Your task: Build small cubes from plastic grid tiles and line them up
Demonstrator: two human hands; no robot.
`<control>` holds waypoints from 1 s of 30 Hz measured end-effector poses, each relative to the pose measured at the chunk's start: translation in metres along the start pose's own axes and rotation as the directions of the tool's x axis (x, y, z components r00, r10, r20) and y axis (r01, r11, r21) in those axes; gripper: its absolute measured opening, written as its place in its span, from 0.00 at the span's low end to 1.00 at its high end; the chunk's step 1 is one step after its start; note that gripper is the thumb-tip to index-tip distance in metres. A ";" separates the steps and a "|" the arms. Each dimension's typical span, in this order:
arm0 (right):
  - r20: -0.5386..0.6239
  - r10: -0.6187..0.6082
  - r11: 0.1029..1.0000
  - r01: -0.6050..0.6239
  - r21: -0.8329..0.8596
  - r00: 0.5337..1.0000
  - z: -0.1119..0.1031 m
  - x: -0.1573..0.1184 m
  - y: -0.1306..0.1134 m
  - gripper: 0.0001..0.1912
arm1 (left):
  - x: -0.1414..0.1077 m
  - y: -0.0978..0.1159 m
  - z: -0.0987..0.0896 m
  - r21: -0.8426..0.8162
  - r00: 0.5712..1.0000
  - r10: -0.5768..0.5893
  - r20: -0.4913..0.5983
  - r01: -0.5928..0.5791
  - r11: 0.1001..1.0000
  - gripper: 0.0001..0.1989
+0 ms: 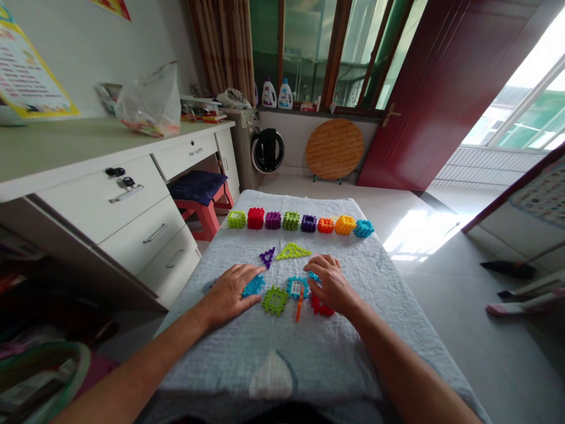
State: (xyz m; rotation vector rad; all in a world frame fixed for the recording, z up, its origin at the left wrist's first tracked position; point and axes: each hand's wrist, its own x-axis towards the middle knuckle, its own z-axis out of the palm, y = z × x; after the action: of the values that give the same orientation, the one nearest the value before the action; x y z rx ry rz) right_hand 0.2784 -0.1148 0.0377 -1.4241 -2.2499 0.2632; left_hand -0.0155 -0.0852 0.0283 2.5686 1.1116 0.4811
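Note:
My left hand (pixel 232 291) lies low over the cloth, thumb apart from the fingers, beside a blue interlocking plastic piece (pixel 253 286) that it partly covers. My right hand (pixel 330 284) spreads over a red piece (pixel 321 306) and a small blue piece (pixel 313 275), hiding part of both. Between the hands are a green square piece (pixel 275 301), a blue piece with a white window (pixel 296 287) and a thin orange piece (pixel 299 305) standing on edge. Beyond them lie a purple triangle (pixel 267 257) and a yellow-green triangle (pixel 293 251).
Several stacks of coloured pieces, among them a red stack (pixel 255 218) and a yellow stack (pixel 345 224), line the far part of the cloth-covered table (pixel 282 335). A white desk (pixel 123 200) and a pink stool (pixel 205 209) stand left. A round wooden tabletop (pixel 334 148) leans at the back wall.

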 end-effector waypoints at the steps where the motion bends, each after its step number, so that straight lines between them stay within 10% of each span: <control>1: -0.009 0.003 1.000 -0.003 0.001 1.000 0.000 0.001 0.000 0.13 | 0.005 0.000 0.002 0.000 1.000 0.009 -0.004 -0.009 1.000 0.29; 10: 0.096 0.104 0.995 -0.103 -0.015 0.990 -0.014 -0.007 0.022 0.31 | 0.041 0.042 0.002 0.133 0.982 -0.015 -0.188 0.040 0.990 0.23; 16: 0.322 0.084 0.996 -0.084 -0.015 0.943 -0.018 -0.017 0.027 0.60 | 0.028 0.076 0.012 0.045 0.988 0.153 0.032 -0.154 0.987 0.27; 21: 0.318 0.064 0.998 -0.066 -0.003 0.946 -0.018 -0.014 0.025 0.47 | 0.027 0.071 0.019 0.015 0.982 0.138 0.132 -0.141 0.990 0.27; 30: 0.209 0.137 0.991 -0.134 -0.028 0.968 -0.026 -0.015 0.034 0.30 | 0.027 0.068 0.015 -0.012 0.992 0.128 -0.004 -0.128 0.992 0.21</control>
State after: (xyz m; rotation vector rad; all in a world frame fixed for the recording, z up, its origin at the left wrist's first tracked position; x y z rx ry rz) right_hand 0.3234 -0.1155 0.0426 -1.6280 -2.3247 0.4642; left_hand 0.0520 -0.1123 0.0469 2.6399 0.9454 0.5211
